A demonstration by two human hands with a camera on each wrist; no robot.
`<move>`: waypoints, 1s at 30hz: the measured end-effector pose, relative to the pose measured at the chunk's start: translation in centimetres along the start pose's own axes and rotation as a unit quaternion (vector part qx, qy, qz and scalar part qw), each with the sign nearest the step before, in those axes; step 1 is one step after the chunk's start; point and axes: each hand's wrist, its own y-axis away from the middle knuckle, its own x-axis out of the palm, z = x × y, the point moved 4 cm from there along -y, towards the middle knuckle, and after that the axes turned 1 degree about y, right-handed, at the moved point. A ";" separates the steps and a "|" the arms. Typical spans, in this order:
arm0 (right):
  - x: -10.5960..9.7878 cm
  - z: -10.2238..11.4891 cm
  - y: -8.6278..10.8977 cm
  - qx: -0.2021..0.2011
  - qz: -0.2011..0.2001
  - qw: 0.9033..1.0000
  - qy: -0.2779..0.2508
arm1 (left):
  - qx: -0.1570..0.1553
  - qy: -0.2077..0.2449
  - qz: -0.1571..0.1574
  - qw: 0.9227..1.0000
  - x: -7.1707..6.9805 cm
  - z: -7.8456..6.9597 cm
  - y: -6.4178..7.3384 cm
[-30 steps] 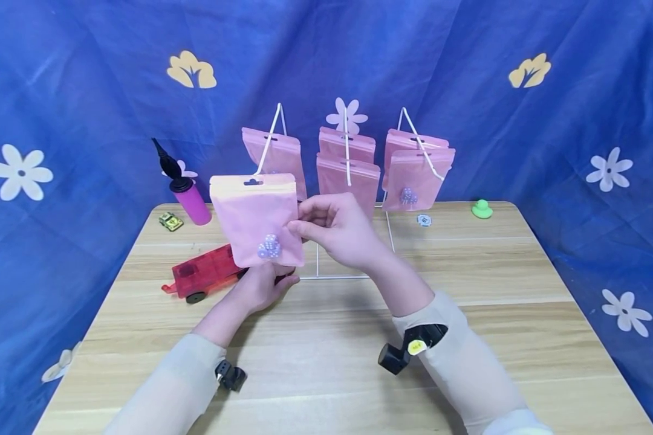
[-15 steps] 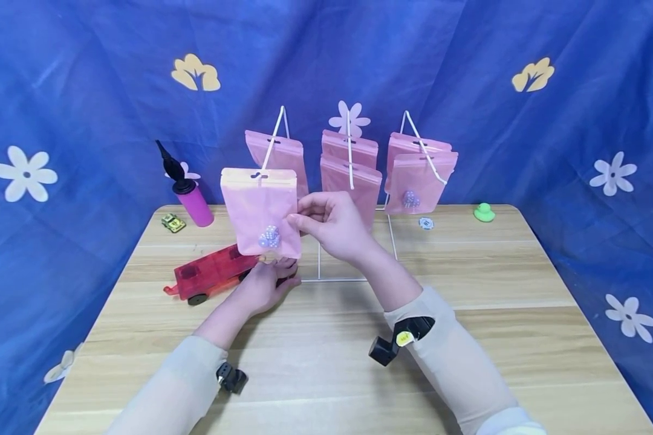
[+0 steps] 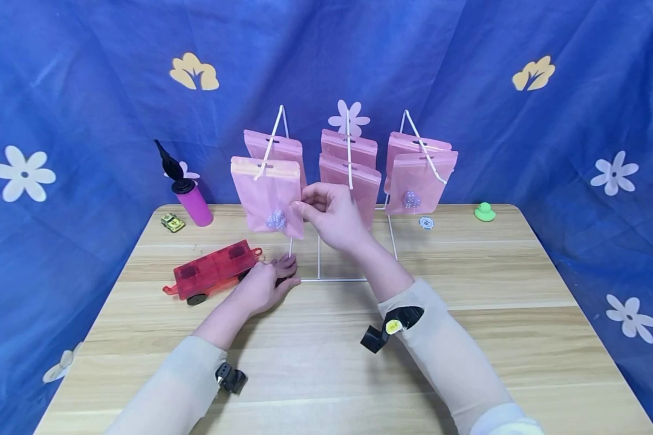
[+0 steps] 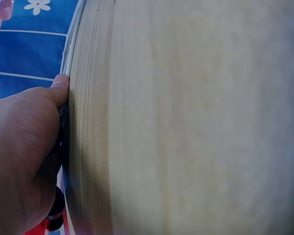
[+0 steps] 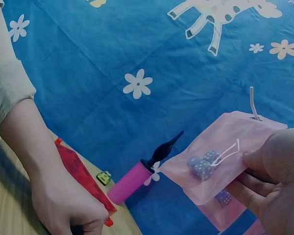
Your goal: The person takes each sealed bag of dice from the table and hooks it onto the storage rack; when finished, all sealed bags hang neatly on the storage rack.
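Observation:
My right hand (image 3: 334, 219) pinches the right edge of a pink zip bag (image 3: 261, 193) between thumb and fingers. Pale purple dice (image 3: 276, 220) show through the bag's lower part. Its top hole is on the left hook (image 3: 268, 148) of a white wire rack (image 3: 334, 280), with the hook's tip poking out in front. Behind it, another pink bag (image 3: 291, 145) hangs on the same hook. Down at the rack's left base corner, my left hand (image 3: 261, 289) holds the frame, its thumb (image 4: 61, 89) against the wire in the left wrist view.
Pink bags hang on the middle hook (image 3: 349, 145) and right hook (image 3: 425, 151). A red toy trailer (image 3: 212, 269) stands beside my left hand. Behind it are a pink hand pump (image 3: 196, 205) and small toy car (image 3: 173, 222). A poker chip (image 3: 426, 223) and green duck (image 3: 485, 212) lie right.
My right hand has moved the bag back and up along the left hook, so the hook's tip now sticks out in front of it. My left hand stays at the rack's base.

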 end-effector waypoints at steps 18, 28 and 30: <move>-0.8 -0.3 -0.5 0.007 -0.021 0.998 0.050 | 0.006 0.005 -0.001 1.000 -0.1 -0.5 0.1; -2.7 -0.6 1.2 0.001 -0.013 0.999 0.052 | -0.016 -0.004 0.017 1.000 -0.1 -0.2 0.1; -3.1 -0.7 1.8 0.007 -0.003 0.998 0.058 | -0.022 -0.002 0.020 1.000 -0.1 -0.2 0.2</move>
